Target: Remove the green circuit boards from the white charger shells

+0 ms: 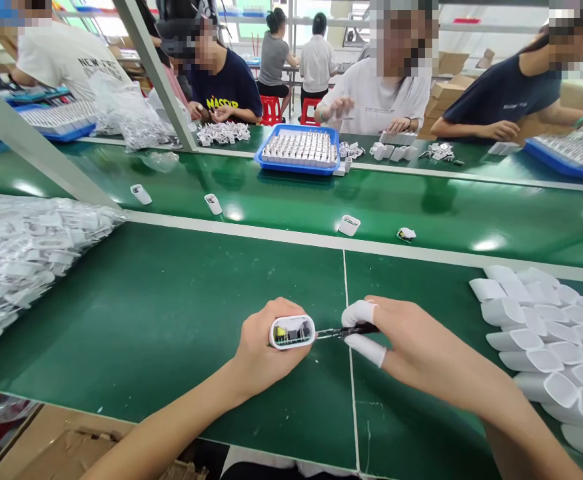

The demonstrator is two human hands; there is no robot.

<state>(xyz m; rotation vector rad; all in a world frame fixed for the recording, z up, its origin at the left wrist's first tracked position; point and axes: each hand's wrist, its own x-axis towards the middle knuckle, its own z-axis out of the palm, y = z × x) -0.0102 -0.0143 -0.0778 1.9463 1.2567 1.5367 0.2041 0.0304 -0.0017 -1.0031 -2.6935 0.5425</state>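
My left hand [264, 350] is wrapped round a white oval charger shell [292, 332], its open end turned toward me with a circuit board inside. My right hand [411, 347], with white finger cots on thumb and forefinger, pinches a pair of dark tweezers [344, 331] whose tips reach into the shell's opening. Both hands hover just above the green bench mat [171, 320], near its white seam line.
Several empty white shells [546, 333] lie stacked at my right. A clear bag of white parts [26, 260] sits at my left. Loose shells [348, 225] ride the green conveyor beyond. Other people work across it beside a blue tray [298, 150].
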